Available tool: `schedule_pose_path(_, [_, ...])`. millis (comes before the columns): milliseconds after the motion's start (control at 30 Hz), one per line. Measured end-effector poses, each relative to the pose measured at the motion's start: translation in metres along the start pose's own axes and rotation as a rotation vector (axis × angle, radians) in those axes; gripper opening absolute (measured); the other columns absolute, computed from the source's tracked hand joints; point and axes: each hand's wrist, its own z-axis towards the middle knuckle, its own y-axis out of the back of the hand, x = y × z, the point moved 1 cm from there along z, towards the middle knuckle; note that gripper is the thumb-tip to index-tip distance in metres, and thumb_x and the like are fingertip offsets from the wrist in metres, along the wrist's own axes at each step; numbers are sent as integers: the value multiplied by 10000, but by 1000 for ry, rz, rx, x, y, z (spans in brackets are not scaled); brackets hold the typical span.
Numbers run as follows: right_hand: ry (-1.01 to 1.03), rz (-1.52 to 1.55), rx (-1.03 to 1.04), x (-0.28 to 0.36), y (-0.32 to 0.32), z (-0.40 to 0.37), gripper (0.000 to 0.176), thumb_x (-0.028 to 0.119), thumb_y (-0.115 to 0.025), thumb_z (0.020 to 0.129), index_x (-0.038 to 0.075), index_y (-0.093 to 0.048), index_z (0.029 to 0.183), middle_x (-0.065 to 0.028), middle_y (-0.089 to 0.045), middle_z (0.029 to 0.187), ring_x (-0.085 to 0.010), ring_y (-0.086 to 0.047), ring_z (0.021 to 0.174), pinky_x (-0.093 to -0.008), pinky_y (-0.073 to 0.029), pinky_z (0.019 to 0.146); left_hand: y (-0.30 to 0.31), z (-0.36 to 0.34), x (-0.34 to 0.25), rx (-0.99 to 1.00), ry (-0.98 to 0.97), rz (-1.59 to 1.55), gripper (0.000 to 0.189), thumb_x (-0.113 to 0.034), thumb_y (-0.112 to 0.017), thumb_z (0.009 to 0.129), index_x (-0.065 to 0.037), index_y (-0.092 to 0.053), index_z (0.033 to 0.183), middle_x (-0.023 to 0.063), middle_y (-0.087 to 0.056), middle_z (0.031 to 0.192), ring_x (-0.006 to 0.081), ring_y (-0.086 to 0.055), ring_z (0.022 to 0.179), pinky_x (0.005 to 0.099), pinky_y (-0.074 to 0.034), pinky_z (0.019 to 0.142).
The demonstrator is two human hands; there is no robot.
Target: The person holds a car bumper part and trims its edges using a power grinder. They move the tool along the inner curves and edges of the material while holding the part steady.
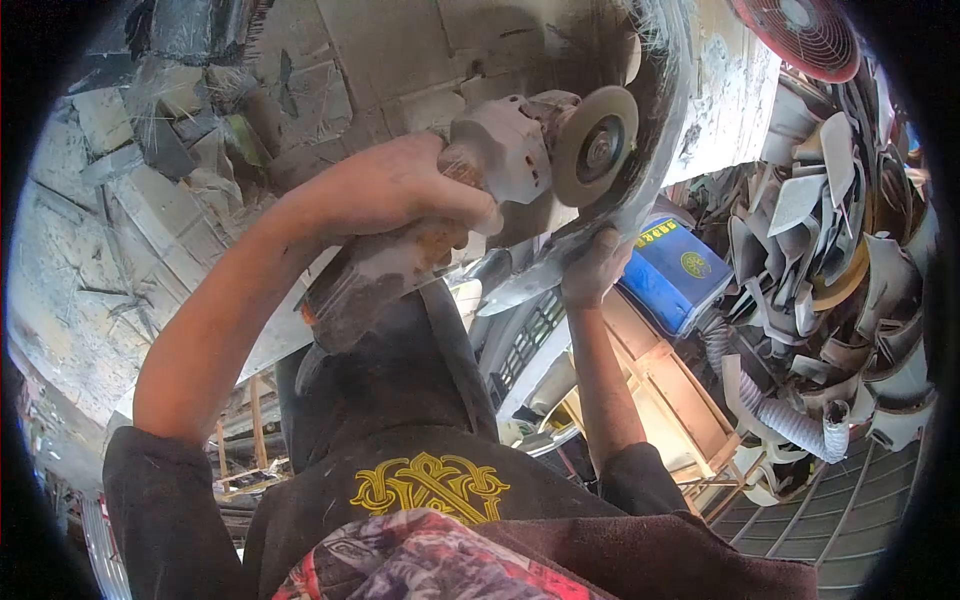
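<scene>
Head view: my left hand (400,195), arm bent and raised, clenched the angle grinder (505,150); my right hand (592,268) gripped a curved metal piece (525,283), fingertips partly hidden.

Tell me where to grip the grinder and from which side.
Grip the grinder by its rear barrel, coming from the end away from the disc, as the left hand does. The barrel is round and slim; the disc sits bare in front, by the metal piece in the right hand.
</scene>
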Motion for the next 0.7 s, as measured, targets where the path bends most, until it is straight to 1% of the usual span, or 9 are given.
schedule_pose_path(100, [27, 0, 28, 0, 0, 1, 1176, 806, -518, 844, -24, -130, 1581, -204, -398, 1506, -278, -431, 1345, -381, -322, 1126, 0, -4, -14, 13, 2, -23, 711, -452, -758, 650, 56, -652, 1136, 145, -655, 1042, 232, -609, 918, 330, -462, 849])
schedule_pose_path(167, [37, -5, 29, -5, 1, 2, 1190, 824, -502, 834, -29, -137, 1579, -207, -392, 1512, -283, -431, 1346, -382, -327, 1122, 2, -6, -23, -45, 24, 77, 619, -439, -754, 667, 45, -684, 1047, 112, -666, 947, 203, -600, 825, 320, -461, 784])
schedule_pose_path(200, [38, -4, 27, -4, 0, 2, 1190, 824, -502, 834, -29, -137, 1579, -207, -392, 1512, -283, -431, 1346, -382, -327, 1122, 2, -5, -22, -46, 23, 79, 619, -439, -754, 667, 45, -684, 1047, 112, -666, 947, 203, -600, 825, 320, -461, 784])
schedule_pose_path(267, [10, -19, 21, -1, -1, 2, 1197, 834, -493, 830, -32, -143, 1578, -215, -390, 1514, -289, -430, 1348, -387, -326, 1123, 3, -1, -19, 15, -5, 22, 539, -428, -751, 679, 28, -715, 964, 86, -661, 846, 178, -585, 740, 315, -458, 730])
schedule_pose_path(300, [9, -19, 19, -2, 0, 2, 1197, 834, -493, 830, -32, -143, 1578, -215, -390, 1514, -289, -430, 1348, -387, -326, 1123, 3, -2, -20, 17, -5, 23, 539, -428, -751, 679, 28, -715, 964, 86, -661, 846, 178, -585, 740, 315, -458, 730])
schedule_pose_path(367, [22, -55, 20, -3, 1, 2, 1196, 840, -481, 830, -32, -148, 1577, -223, -395, 1508, -294, -438, 1342, -389, -335, 1116, 2, -5, -25, -11, -67, -4, 507, -426, -755, 676, 11, -732, 931, 72, -649, 779, 171, -577, 691, 320, -451, 699])
schedule_pose_path(500, [51, -33, 24, 0, -1, 3, 1193, 840, -473, 834, -34, -145, 1577, -230, -397, 1505, -296, -442, 1339, -388, -336, 1114, 0, -2, -25, 23, -24, 5, 509, -426, -758, 671, 9, -736, 934, 76, -653, 799, 174, -581, 710, 316, -454, 708])
schedule_pose_path(567, [53, -42, 23, 4, -3, 4, 1191, 838, -470, 836, -36, -142, 1576, -231, -391, 1510, -299, -438, 1345, -390, -333, 1117, -1, -5, -30, -9, -4, 46, 538, -433, -765, 662, 12, -726, 962, 77, -663, 843, 178, -588, 745, 316, -457, 735])
schedule_pose_path(700, [61, -15, 31, 8, -3, 4, 1186, 831, -474, 839, -38, -144, 1575, -232, -384, 1515, -299, -431, 1353, -391, -325, 1123, -3, -2, -28, -1, 15, 23, 581, -440, -774, 652, 15, -711, 1007, 77, -668, 887, 185, -593, 776, 319, -458, 764])
